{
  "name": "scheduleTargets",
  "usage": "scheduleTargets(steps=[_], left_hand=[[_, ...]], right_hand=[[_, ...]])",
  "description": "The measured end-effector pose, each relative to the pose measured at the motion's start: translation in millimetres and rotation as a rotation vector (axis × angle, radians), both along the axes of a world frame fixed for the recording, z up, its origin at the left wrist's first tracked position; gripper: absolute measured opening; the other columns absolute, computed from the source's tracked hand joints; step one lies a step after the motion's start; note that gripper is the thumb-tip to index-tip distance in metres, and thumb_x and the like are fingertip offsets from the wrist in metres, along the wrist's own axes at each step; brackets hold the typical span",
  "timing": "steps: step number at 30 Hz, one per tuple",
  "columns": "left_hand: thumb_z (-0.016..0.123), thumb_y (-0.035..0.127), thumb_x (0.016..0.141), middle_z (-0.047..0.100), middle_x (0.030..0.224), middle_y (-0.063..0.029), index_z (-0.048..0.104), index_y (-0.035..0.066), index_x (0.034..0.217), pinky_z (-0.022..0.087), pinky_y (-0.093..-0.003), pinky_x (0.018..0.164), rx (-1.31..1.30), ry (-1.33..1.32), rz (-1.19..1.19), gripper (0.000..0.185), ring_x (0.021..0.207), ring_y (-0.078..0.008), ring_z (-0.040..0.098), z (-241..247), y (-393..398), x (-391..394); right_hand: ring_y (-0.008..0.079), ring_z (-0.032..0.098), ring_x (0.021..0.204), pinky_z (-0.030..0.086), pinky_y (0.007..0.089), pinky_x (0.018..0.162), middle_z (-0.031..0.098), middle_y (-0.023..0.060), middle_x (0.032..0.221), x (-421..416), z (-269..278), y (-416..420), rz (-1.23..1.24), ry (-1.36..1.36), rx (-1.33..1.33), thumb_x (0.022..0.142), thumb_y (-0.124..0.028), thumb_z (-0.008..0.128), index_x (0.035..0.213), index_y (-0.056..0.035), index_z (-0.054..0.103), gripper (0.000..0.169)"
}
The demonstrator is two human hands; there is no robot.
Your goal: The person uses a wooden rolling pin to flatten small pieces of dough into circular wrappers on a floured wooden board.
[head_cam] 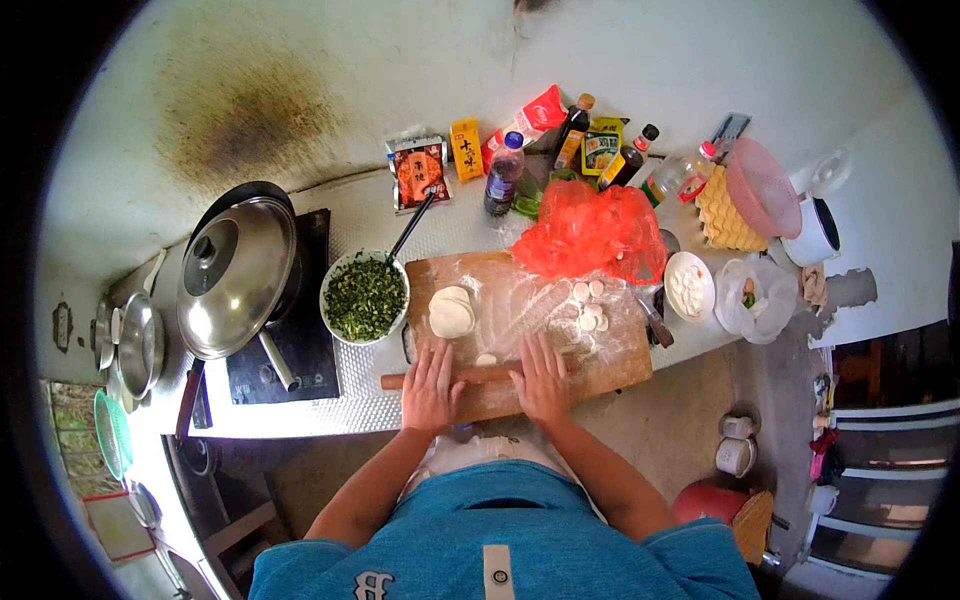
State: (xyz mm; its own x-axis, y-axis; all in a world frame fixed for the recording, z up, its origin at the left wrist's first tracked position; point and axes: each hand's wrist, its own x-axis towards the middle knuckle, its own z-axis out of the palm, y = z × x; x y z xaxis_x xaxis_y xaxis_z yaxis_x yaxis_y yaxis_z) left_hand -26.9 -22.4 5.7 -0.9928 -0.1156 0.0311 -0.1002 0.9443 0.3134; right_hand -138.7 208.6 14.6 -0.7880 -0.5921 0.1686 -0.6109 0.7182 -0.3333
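Observation:
A wooden rolling pin (484, 373) lies across the near part of a floured wooden board (517, 405). My left hand (431, 388) rests flat on its left end, fingers extended and pointing away from me. Toward the other end, my right hand (541, 379) presses on it in the same way. A small dough disc (486, 359) sits at the pin's far edge, between my hands. Beyond my left hand is a stack of rolled dough wrappers (451, 312). Several small dough pieces (589, 309) lie in flour on the board's right side.
Left of the board stand a bowl of chopped green filling (365, 297) with black chopsticks (411, 229), and a lidded wok (238, 277) on an induction cooker (304, 360). A red plastic bag (592, 229) covers the board's back edge. A white bowl (688, 286) stands at right; bottles line the wall.

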Motion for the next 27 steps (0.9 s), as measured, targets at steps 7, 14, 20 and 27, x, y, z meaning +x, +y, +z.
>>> scheduleTargets(steps=[7, 14, 20, 27], left_hand=[[0.056, 0.046, 0.106, 0.031, 0.176, -0.0169, 0.031, 0.002, 0.168, 0.024, -0.0529, 0.131, -0.096, 0.073, 0.122, 0.080, 0.162, -0.0383, 0.027, -7.4, -28.0, -76.8], [0.060, 0.051, 0.103, 0.037, 0.172, -0.0169, 0.039, 0.002, 0.164, 0.026, -0.0544, 0.129, -0.081, 0.081, -0.023, 0.081, 0.161, -0.0366, 0.031, 0.2, -12.3, -30.4], [0.070, 0.041, 0.097, 0.040, 0.172, -0.0070, 0.050, 0.008, 0.158, 0.026, -0.0520, 0.129, -0.047, 0.070, -0.028, 0.072, 0.162, -0.0343, 0.029, -0.4, 0.1, 2.1], [0.070, 0.032, 0.094, 0.045, 0.169, -0.0053, 0.066, 0.011, 0.131, 0.035, -0.0530, 0.123, -0.158, 0.077, -0.174, 0.043, 0.159, -0.0337, 0.036, -6.3, -1.0, 14.0]], right_hand=[[0.0367, 0.034, 0.160, 0.024, 0.0545, 0.131, 0.039, 0.0192, 0.171, -64.4, -11.1, -37.5, -0.078, 0.110, 0.078, 0.104, -0.037, 0.063, 0.160, 0.0024, 0.043, 0.072], [0.0384, 0.032, 0.160, 0.022, 0.0540, 0.132, 0.038, 0.0220, 0.171, -5.9, -23.1, -0.6, -0.034, 0.027, 0.038, 0.105, -0.038, 0.060, 0.160, 0.0030, 0.043, 0.071], [0.0361, 0.042, 0.154, 0.032, 0.0541, 0.124, 0.048, 0.0191, 0.164, 27.9, -4.9, 12.7, -0.013, -0.013, -0.047, 0.104, -0.032, 0.062, 0.159, 0.0016, 0.045, 0.066], [0.0377, 0.068, 0.111, 0.053, 0.0451, 0.096, 0.073, 0.0172, 0.114, -18.1, -23.5, -50.1, 0.068, -0.314, -0.413, 0.092, -0.003, 0.072, 0.125, -0.0093, 0.072, 0.033]])
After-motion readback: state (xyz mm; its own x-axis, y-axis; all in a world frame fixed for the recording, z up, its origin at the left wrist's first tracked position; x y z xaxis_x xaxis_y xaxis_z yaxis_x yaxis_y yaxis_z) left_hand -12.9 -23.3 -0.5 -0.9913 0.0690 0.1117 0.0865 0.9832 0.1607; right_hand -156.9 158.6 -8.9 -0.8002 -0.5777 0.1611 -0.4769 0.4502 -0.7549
